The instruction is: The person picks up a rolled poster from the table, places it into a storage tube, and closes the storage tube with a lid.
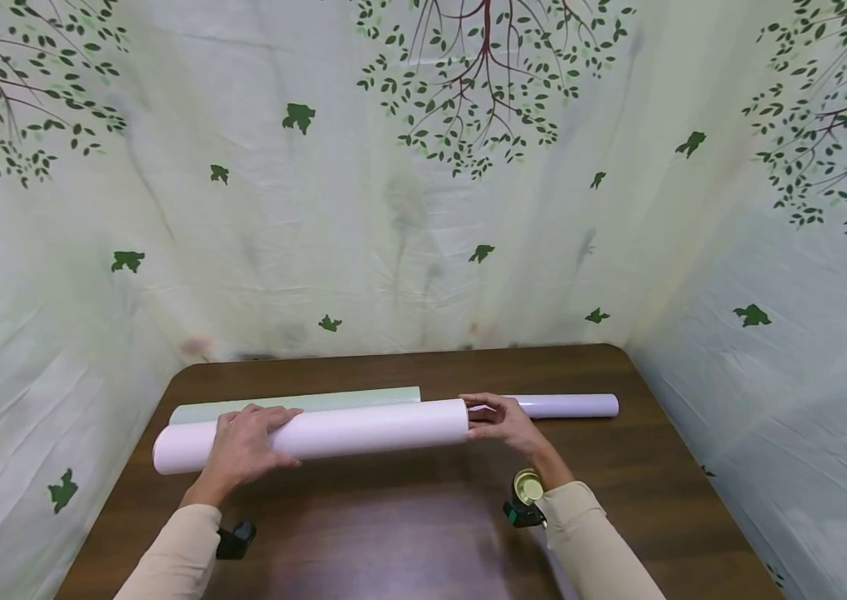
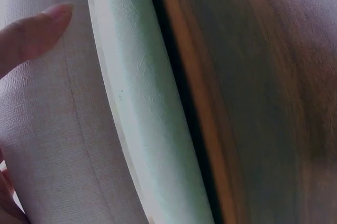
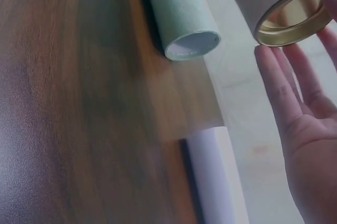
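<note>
My left hand (image 1: 246, 446) grips a long pinkish-white tube (image 1: 378, 428) near its left part, the thumb on one side and the fingers over the other. In the left wrist view the thumb (image 2: 46, 28) lies against its textured surface. The tube's right end is pinched at the rim by my right hand (image 1: 502, 427). The right wrist view shows a gold metal end (image 3: 295, 23) there, with fingertips beneath it and the tube raised off the table. Behind lies a pale green tube (image 1: 363, 400), hollow at its right end. Near my right hand rests a lilac roll (image 1: 569, 406).
The brown wooden table (image 1: 664, 492) has rounded far corners. A pale sheet (image 1: 408, 283) printed with leaves and branches hangs behind and at both sides. A round gold-coloured thing (image 1: 528, 486) shows by my right wrist; whether it is worn or standing, I cannot tell.
</note>
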Demonstrator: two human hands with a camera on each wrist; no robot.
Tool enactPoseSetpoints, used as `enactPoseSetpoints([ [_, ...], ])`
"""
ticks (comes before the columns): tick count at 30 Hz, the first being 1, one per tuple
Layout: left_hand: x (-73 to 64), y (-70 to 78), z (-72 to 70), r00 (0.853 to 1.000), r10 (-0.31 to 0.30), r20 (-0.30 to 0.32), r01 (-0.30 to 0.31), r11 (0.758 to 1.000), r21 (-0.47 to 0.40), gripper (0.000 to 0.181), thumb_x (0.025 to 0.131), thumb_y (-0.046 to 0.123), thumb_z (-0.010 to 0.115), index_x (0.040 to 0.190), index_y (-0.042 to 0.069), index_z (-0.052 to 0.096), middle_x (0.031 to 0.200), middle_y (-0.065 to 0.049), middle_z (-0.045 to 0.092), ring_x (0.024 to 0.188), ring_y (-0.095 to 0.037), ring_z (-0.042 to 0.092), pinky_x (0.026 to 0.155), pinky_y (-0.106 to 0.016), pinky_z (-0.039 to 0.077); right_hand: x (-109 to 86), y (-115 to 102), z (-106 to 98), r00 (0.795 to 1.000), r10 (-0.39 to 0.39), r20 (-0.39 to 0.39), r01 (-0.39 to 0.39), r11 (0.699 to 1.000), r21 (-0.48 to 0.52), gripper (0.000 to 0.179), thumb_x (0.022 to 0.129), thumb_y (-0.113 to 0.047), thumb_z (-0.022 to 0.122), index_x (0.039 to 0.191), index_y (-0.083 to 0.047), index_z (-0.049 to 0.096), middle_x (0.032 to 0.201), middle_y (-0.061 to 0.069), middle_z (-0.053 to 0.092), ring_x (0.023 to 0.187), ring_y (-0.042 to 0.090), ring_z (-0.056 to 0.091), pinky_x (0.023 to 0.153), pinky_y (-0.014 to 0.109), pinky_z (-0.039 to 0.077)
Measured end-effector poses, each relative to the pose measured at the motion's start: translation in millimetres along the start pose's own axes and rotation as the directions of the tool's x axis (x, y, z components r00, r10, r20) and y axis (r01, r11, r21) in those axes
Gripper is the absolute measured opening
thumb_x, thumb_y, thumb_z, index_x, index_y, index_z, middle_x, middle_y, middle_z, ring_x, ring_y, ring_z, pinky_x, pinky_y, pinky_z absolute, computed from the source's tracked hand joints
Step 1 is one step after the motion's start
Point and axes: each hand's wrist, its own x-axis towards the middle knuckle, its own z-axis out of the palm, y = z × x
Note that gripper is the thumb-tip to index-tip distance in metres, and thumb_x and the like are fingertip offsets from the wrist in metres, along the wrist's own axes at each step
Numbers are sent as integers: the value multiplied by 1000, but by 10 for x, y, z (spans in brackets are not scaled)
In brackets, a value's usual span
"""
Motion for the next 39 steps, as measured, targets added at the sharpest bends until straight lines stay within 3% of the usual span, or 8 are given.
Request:
enactPoseSetpoints([
  [4,-7,-18,32,1000,2,-2,-2,1000,4,70,55,32,91,118,13,69,112,-10,69,102,-32,57,84,-57,30,5,-14,14,999,40,18,-40,999,19,69,75,3,78,131,18,42,129,38,45,110,30,59,87,33,52],
  [8,-5,-21,45,1000,0,4,0,1000,3,70,55,32,91,118,13,69,113,-10,69,102,-33,57,85,-57,30,37,-38,38,996,83,26,-82,996,-32,65,74,4,79,130,14,46,126,32,50,109,30,58,88,35,52],
  [14,2,-17,40,1000,6,7,-6,1000,7,70,54,31,92,117,14,69,113,-10,68,102,-33,56,86,-58,30,144,-149,117,988,148,43,-129,948,-291,56,72,-1,81,123,3,57,111,14,61,97,25,60,82,34,53],
  [17,-4,-21,52,1000,3,9,-3,1000,7,69,54,31,92,117,13,69,113,-11,68,102,-33,56,86,-58,30,205,-225,179,987,154,51,-114,881,-460,56,69,-9,85,119,-2,61,109,9,63,95,21,59,82,34,50],
  [23,-23,-18,76,1000,-1,11,1,1000,8,69,56,31,91,118,13,69,114,-12,68,102,-33,55,86,-59,30,329,-359,357,988,118,103,-6,684,-729,63,61,-18,90,117,-6,64,111,6,65,100,20,58,87,34,46],
  [31,-24,-26,77,1000,-5,-7,5,1000,13,68,57,32,91,118,12,68,115,-13,67,103,-34,55,87,-59,30,474,-404,609,988,105,116,63,413,-909,70,56,-26,90,119,-13,62,110,4,63,101,21,59,80,40,44],
  [35,-24,-54,105,1000,13,-29,-13,1000,23,68,56,33,90,118,13,69,114,-10,68,102,-34,56,86,-59,31,486,-345,672,991,93,98,62,327,-943,68,59,-26,89,120,-17,60,111,3,62,104,19,57,77,39,41],
  [39,-64,-105,136,999,4,-34,-2,999,50,68,56,35,90,117,14,69,113,-9,68,102,-34,57,85,-60,32,492,-278,732,991,67,113,87,307,-948,67,62,-24,87,122,-15,60,112,5,61,105,21,57,79,41,41],
])
